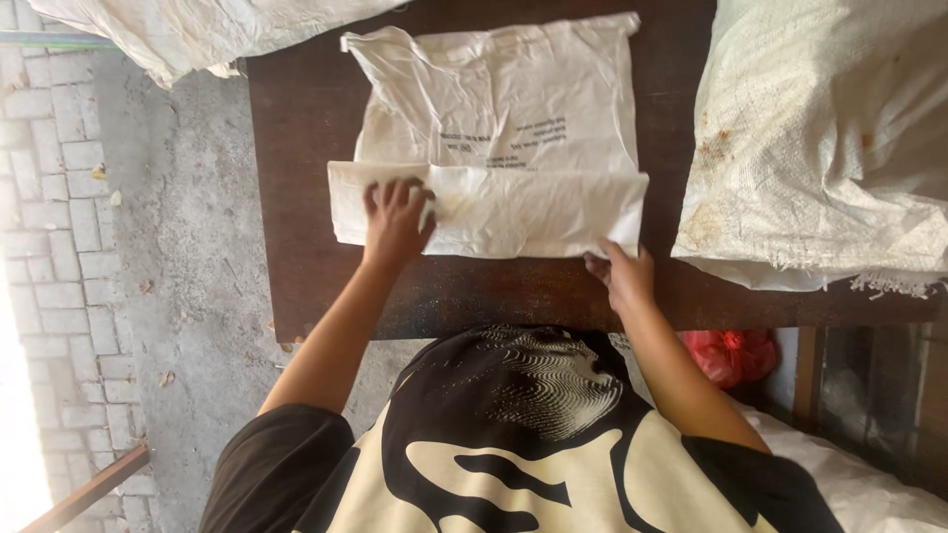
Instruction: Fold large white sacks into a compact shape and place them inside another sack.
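Head view, thing in hand: a white woven sack (499, 128) lies flat on the dark wooden desk (296, 197), its near edge turned up into a folded band (533, 209) that runs left to right across the person's front.
Long axis: the band's length lies crosswise to the forearms; the rest of the sack stretches away from the body toward the desk's far side.
Left hand (395, 219): laid palm down on the left part of the band, fingers spread and flat, pressing the fold rather than closed around it; a bit of the cloth may be pinched near the thumb, but that cannot be told for sure.
Right hand (622, 274): at the band's lower right corner, fingertips touching the edge of the fold; the grip looks like a light pinch on the corner, mostly shut, though the thumb side is hidden.
Which hand is nearer: both touch the sack; the left sits well onto the band, the right only at its near corner, closer to the body.
Direction from the hands: the unfolded part lies straight ahead of both, beyond the band.
Around it: a bulky filled white sack (829, 148) rests on the desk just right of the flat one, close but apart; another pale sack (197, 30) hangs over the far left corner.
Below the desk: a red plastic bag (731, 353) shows at right, grey paving (59, 247) at left.
Near edge: the person's black and cream shirt (513, 444) fills the bottom of the view.
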